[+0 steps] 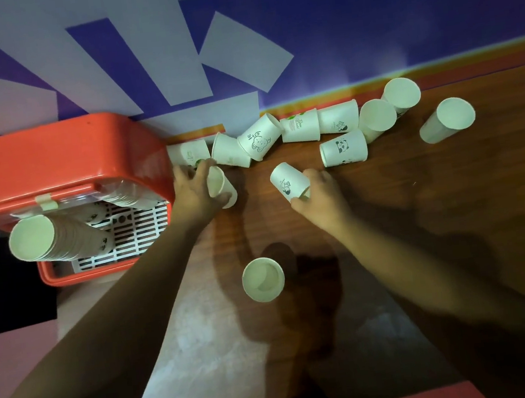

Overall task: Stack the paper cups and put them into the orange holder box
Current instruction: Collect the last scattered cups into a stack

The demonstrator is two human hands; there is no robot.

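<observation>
Clutching cups [221,186], both hands [195,192] (table [454,208]).

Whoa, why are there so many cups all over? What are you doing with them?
A person is gathering paper cups to stack. The left hand grips one cup and the right hand grips another. More cups lie scattered on the wooden table. A tall stack already sits in the orange holder box.

Brown wooden table [454,208]; purple wall [396,10] behind with pale grey shapes [243,52].
</observation>
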